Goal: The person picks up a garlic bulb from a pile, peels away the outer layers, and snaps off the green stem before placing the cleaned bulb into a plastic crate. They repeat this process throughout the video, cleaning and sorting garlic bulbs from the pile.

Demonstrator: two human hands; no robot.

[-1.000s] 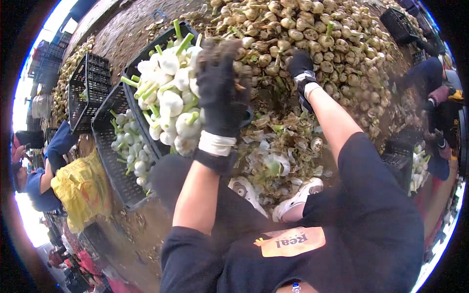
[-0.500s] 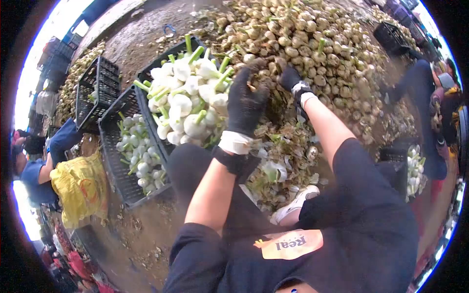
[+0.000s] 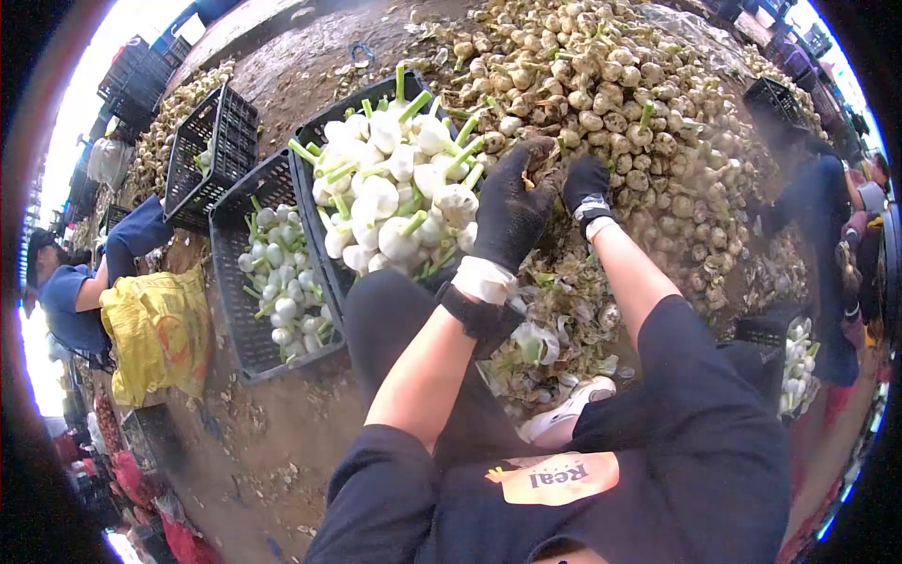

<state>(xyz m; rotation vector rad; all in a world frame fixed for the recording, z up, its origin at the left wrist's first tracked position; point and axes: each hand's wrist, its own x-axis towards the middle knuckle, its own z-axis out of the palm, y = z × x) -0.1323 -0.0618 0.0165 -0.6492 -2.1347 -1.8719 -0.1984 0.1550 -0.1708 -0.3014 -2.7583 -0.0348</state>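
My left hand (image 3: 512, 207), in a dark glove with a white cuff, is at the near edge of a large heap of unpeeled garlic bulbs (image 3: 601, 80). Its fingers and thumb curve around something brownish that I cannot make out. Close beside it on the right, my right hand (image 3: 587, 183), also gloved, has its fingers bent down toward the same spot, and their tips are hidden. A black crate heaped with clean white garlic bulbs (image 3: 381, 197) stands just left of my left hand. Loose peels and leaves (image 3: 564, 282) lie below both hands.
Further left is a second crate with smaller white bulbs (image 3: 282, 273), then a tilted black crate (image 3: 214, 155). A person in blue (image 3: 70, 301) sits at far left by a yellow sack (image 3: 160, 329). Another person is at far right, near a crate of white bulbs (image 3: 799, 367).
The view has shifted, so the crates and heap appear further right. My hands have come closer together, and my left hand's fingers and thumb have closed in.
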